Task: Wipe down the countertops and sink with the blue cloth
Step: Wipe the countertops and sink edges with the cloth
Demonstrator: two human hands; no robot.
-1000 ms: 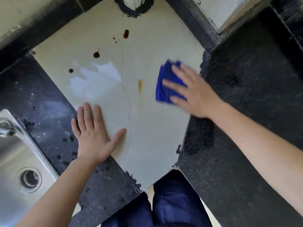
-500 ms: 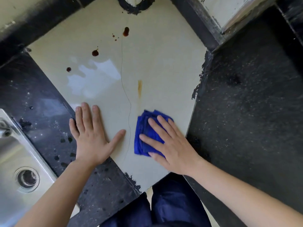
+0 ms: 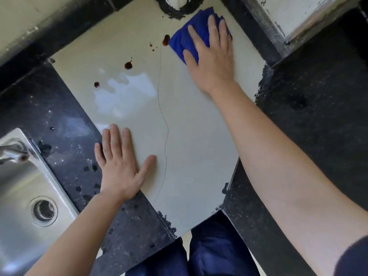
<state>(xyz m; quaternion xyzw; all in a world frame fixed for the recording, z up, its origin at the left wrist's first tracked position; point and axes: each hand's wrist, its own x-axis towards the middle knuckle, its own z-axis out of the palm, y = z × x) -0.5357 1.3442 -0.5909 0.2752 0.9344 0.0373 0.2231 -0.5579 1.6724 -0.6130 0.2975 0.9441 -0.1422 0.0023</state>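
A folded blue cloth [image 3: 184, 39] lies at the far end of the cream corner countertop [image 3: 189, 146], just below a black-ringed pipe hole. My right hand [image 3: 212, 58] presses flat on the cloth with straight fingers. Dark brown drops [image 3: 128, 65] dot the cream surface to the cloth's left, one right at its edge. My left hand [image 3: 119, 166] rests flat with spread fingers on the near left of the cream top, at the seam with the black stone. The steel sink [image 3: 22, 196] sits at the left edge.
Black speckled stone counters [image 3: 310, 120] flank the cream corner on both sides. A tap [image 3: 12, 152] juts over the sink, whose drain [image 3: 43, 211] shows below. A wet sheen [image 3: 123, 96] lies left of centre. A thin crack line [image 3: 165, 136] runs down the cream top.
My right hand has slid the cloth from the near middle of the cream top up to its far end. The yellow streak near the centre is gone. My left hand stayed put.
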